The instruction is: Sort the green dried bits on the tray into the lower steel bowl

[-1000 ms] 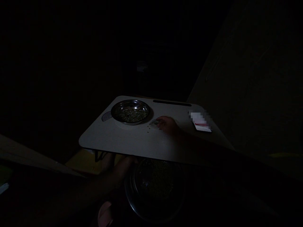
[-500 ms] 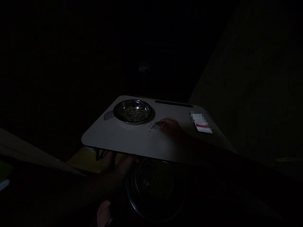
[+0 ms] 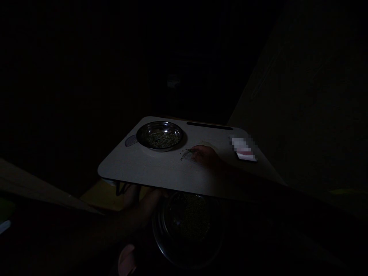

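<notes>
My right hand (image 3: 206,154) rests low over the white table (image 3: 138,168), its fingers reaching left among small green grains (image 3: 184,151) that look like mung beans. In the dim light the fingers look apart, and no firm grip shows. My left hand (image 3: 156,194) is beneath the table's near edge, beside the rim of a large metal bowl (image 3: 165,251); its fingers are hidden. Many green grains lie inside that bowl. On the table's far left stands a smaller steel bowl (image 3: 146,145) with pale and green bits in it.
A phone (image 3: 246,156), partly pixelated, lies at the table's right side. Along the far edge runs a dark slot (image 3: 209,125). Pale grains (image 3: 209,145) are spread behind my right hand. Below left are a foot (image 3: 131,194) and a yellow surface (image 3: 103,195). Deep shadow surrounds everything.
My right hand has shifted very slightly left, and the grains by its fingertips lie a little differently. The whole view has drifted slightly; my left hand and both bowls keep their places.
</notes>
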Demonstrator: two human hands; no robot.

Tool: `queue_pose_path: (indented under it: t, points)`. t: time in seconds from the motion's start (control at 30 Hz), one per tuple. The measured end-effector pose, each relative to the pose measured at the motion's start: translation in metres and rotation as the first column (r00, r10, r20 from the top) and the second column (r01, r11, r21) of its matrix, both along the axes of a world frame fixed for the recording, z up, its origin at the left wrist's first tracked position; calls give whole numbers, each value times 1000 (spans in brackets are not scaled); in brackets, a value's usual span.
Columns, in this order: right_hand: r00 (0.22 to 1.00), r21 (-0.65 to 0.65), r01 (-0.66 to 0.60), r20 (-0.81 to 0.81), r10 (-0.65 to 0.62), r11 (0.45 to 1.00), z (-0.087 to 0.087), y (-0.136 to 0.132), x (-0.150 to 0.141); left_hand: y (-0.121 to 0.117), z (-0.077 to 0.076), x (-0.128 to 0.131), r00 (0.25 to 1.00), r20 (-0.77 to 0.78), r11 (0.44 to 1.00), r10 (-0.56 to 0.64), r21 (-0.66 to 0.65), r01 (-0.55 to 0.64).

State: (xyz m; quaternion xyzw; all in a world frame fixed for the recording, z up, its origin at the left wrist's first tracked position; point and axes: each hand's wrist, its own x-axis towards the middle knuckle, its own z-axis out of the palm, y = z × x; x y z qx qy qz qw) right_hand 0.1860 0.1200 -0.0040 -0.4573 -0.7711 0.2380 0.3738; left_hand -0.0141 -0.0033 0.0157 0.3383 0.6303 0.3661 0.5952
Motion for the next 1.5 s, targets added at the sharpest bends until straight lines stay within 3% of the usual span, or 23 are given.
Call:
queue_pose_path:
  t: [0.17, 0.3, 0.57, 0.9, 1.03, 1.23, 1.5]
  points:
    - [999, 27, 25, 22, -25, 999, 2, 1, -7, 0, 11, 6, 1000, 25, 999, 12, -47, -10]
    - [991, 16, 127, 29, -128, 992, 5, -3, -8, -1, 19, 10, 999, -12, 997, 52, -64, -52]
    - [972, 89, 223, 54, -228, 971, 4, 4, -13, 1, 2, 5, 1000, -2, 999, 15, -39, -15]
    - [951, 95, 280, 107, -290, 955, 11, -2, -9, -2, 4, 7, 996, -53, 997, 75, 27, -73]
    - [966, 99, 241, 71, -248, 965, 11, -4, -12, 0, 2, 5, 1000, 23, 999, -2, -38, 3]
    - [962, 85, 261, 60, -266, 962, 5, 1, -16, 1, 6, 5, 999, 10, 999, 34, -37, -34]
    - [942, 125, 299, 122, -314, 946, 6, 4, -12, 6, -11, -2, 999, 31, 998, -44, -39, 45]
